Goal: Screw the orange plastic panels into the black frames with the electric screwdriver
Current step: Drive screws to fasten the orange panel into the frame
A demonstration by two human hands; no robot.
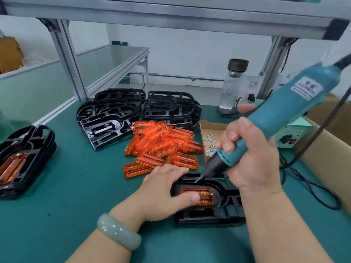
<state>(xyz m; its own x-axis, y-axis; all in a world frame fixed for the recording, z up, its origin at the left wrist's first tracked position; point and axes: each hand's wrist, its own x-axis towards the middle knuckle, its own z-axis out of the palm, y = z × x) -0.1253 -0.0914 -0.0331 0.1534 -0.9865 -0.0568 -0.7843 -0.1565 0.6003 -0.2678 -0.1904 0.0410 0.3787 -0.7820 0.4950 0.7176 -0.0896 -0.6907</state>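
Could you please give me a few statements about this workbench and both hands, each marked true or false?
The right hand grips the electric screwdriver. True.
The left hand pinches a screw. False: it presses on the orange panel seated in the black frame.
Loose orange panels lie piled beyond the left hand. True.
The screws lie in a metal bowl. False: the screws lie in a cardboard box.
The stack of frames at far left shows no orange. False: the stack's top frame holds a fitted panel.

Panel pile [161,147] before frame stacks [121,112]
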